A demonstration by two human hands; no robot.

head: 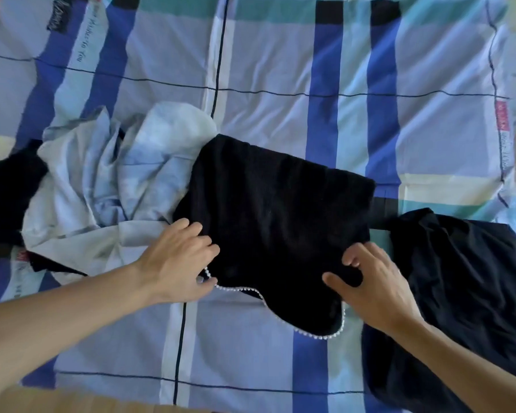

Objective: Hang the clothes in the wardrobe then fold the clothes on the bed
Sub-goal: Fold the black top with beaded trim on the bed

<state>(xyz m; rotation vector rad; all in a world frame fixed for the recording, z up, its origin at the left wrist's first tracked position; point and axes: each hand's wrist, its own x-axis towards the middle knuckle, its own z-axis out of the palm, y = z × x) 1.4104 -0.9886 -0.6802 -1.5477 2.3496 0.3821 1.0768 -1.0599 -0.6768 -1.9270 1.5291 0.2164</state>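
A black garment [274,210] with a white beaded trim along its near edge lies partly folded in the middle of the bed [280,70]. My left hand [176,260] grips its near left corner, thumb under the trimmed edge. My right hand [373,281] pinches a bunch of the black cloth at its near right side. A crumpled pale blue garment [102,180] lies just left of it, touching its left edge. Another dark garment [465,293] lies loose at the right, under my right forearm.
The bed carries a plaid sheet of blue, teal and white. More dark cloth [9,189] shows at the far left under the pale garment. A strip of wooden floor [72,403] shows along the near edge of the bed.
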